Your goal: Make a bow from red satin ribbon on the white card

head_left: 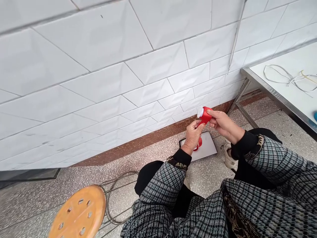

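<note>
Both my hands hold a small red plastic piece with a white round end (204, 114) in front of me, above the floor. My right hand (223, 124) pinches it from the right side with thumb and fingers. My left hand (193, 136) grips it from below, fingers curled. Under my left hand a second red piece (199, 144) shows, partly hidden; it lies on or hangs over a white board with a dark rim (206, 148) on the floor by the wall.
A white tiled wall (123, 72) runs across the back. An orange round stool seat with holes (79, 213) stands at the lower left. A metal-framed white table (284, 86) with loose wires (289, 77) is at the right. My shoe (229, 155) rests on the speckled floor.
</note>
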Tool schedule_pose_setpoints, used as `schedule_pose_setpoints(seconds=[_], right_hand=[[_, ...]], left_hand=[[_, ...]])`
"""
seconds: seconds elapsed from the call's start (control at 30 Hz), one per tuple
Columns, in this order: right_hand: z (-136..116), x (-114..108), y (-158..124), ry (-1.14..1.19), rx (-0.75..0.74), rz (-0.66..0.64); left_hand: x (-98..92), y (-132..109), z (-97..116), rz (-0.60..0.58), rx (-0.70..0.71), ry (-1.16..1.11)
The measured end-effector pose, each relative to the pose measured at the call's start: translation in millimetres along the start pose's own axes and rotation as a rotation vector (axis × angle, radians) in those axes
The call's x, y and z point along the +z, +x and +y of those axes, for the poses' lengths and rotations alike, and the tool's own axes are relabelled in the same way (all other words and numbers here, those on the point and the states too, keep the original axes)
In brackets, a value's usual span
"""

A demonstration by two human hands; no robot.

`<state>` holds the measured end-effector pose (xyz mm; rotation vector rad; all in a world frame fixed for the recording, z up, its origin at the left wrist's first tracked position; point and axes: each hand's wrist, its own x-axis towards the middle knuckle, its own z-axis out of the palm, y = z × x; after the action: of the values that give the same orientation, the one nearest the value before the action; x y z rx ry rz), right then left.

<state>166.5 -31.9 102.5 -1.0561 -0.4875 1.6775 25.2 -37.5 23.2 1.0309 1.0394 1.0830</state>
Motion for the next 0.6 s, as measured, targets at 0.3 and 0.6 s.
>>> schedule_pose_setpoints(seconds=[0.3, 0.6], right_hand=[[-11, 1, 2, 0.115, 0.247, 0.016], [-10, 2, -4, 0.135, 0.340, -0.023]], left_hand=[[-14.9, -3, 12, 0.018, 0.193, 0.274], [-17.1, -2, 5, -0.180, -0.032, -0.098]])
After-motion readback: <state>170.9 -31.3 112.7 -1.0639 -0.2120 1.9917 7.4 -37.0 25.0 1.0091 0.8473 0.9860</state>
